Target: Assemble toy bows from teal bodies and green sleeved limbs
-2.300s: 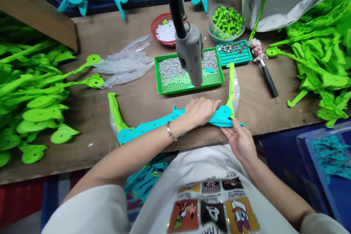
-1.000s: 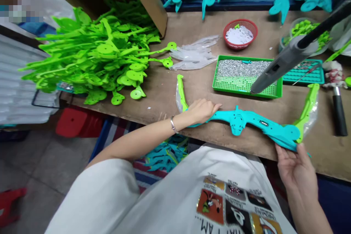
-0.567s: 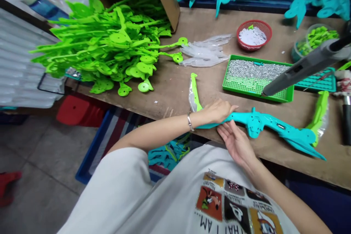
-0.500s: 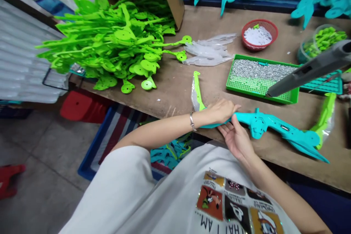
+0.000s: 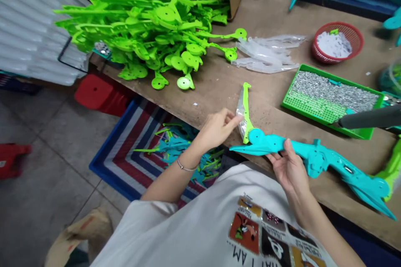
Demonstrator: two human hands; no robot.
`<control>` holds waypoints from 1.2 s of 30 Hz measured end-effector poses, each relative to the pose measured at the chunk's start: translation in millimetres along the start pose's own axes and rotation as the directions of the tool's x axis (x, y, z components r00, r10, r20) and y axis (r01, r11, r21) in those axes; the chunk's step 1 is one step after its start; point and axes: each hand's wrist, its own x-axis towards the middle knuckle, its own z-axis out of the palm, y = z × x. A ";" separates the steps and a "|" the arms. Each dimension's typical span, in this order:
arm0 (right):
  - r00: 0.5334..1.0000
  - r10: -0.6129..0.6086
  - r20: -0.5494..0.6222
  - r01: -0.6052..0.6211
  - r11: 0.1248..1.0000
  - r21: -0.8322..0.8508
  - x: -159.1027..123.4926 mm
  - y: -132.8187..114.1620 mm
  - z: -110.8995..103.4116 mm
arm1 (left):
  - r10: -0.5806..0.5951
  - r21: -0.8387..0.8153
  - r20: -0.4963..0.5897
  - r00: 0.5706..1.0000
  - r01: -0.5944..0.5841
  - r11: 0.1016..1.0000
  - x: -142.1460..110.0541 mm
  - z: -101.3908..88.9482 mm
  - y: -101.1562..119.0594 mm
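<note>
A long turquoise plastic body (image 5: 338,162), which looks like part of a toy bow, lies along the table's front edge. My right hand (image 5: 291,167) grips its left portion, thumb on top and fingers underneath. At the left end stands a lime-green curved limb (image 5: 246,110) with a clear plastic wing (image 5: 240,110) along its outer side. My left hand (image 5: 219,127) has its thumb and bent fingers at the lower part of this wing, seemingly pinching it. Another green limb (image 5: 393,167) joins the right end, partly cut off by the frame.
Lime-green limbs (image 5: 150,29) are heaped at the back left, beside loose clear pieces (image 5: 266,52). A red basket (image 5: 360,44) holds white bits; a green tray (image 5: 319,117) holds small metal parts. A dark grey rod-shaped tool (image 5: 372,117) overhangs the tray. A blue-edged bin (image 5: 103,150) stands below.
My left hand has left the turquoise body and moved left to the clear wing. My right hand keeps its hold on the body. The view has shifted left.
</note>
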 end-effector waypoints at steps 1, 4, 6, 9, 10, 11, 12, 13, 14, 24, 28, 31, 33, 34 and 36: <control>1.000 -0.001 -0.004 0.001 1.000 -0.020 -1.3 0.1 -0.7 | -0.024 -0.175 0.134 0.991 0.048 0.983 -2.4 5.5 -7.5; 1.000 -0.002 -0.012 0.001 0.998 -0.068 -5.9 -0.4 -4.3 | 0.057 -0.516 0.277 0.959 0.098 0.851 -4.8 26.4 -16.3; 1.000 -0.011 -0.016 0.009 0.996 -0.084 -9.2 -1.7 -7.3 | 0.092 -0.567 0.242 0.966 0.064 0.821 -6.0 33.0 -13.7; 0.998 -0.036 -0.044 0.031 0.994 -0.108 -13.8 -4.3 -10.7 | 0.154 -0.569 0.285 0.946 0.038 0.821 -11.2 26.8 -9.4; 0.998 -0.039 -0.056 0.032 0.992 -0.120 -15.0 -5.1 -11.4 | 0.187 -0.579 0.328 0.926 0.041 0.815 -13.5 22.3 -9.6; 0.997 -0.038 -0.070 0.029 0.991 -0.131 -16.0 -5.7 -11.9 | 0.220 -0.590 0.375 0.900 0.049 0.806 -15.8 17.8 -10.6; 0.996 -0.036 -0.082 0.024 0.990 -0.142 -16.9 -6.1 -12.3 | 0.251 -0.602 0.418 0.873 0.060 0.796 -17.9 13.7 -12.2; 0.995 -0.035 -0.091 0.021 0.988 -0.150 -17.6 -6.4 -12.6 | 0.273 -0.610 0.449 0.850 0.069 0.789 -19.6 10.4 -14.1; 0.995 -0.037 -0.097 0.022 0.987 -0.158 -18.2 -6.7 -12.7 | 0.286 -0.611 0.468 0.836 0.073 0.788 -20.9 8.1 -15.9; 0.989 -0.016 -0.145 -0.012 0.982 -0.191 -24.2 -8.7 -12.8 | 0.249 -0.435 0.381 0.891 -0.065 0.898 -21.1 12.5 -10.4; 0.987 -0.025 -0.158 -0.008 0.978 -0.207 -24.2 -7.4 -11.5 | 0.241 -0.383 0.383 0.892 -0.084 0.920 -19.1 15.0 -9.2; 0.988 -0.040 -0.151 0.006 0.975 -0.221 -23.4 -6.0 -11.0 | 0.253 -0.410 0.375 0.892 -0.085 0.908 -17.3 15.9 -11.4; 0.989 -0.035 -0.142 0.004 0.976 -0.216 -21.2 -5.1 -11.1 | 0.256 -0.462 0.380 0.889 -0.057 0.885 -15.0 15.0 -15.3; 0.990 -0.033 -0.135 0.004 0.978 -0.211 -19.3 -4.6 -10.9 | 0.257 -0.503 0.399 0.880 -0.025 0.864 -13.4 14.1 -17.9; 0.991 -0.029 -0.127 0.003 0.980 -0.201 -14.1 -3.8 -9.5 | 0.266 -0.582 0.462 0.846 0.063 0.811 -10.0 11.8 -23.8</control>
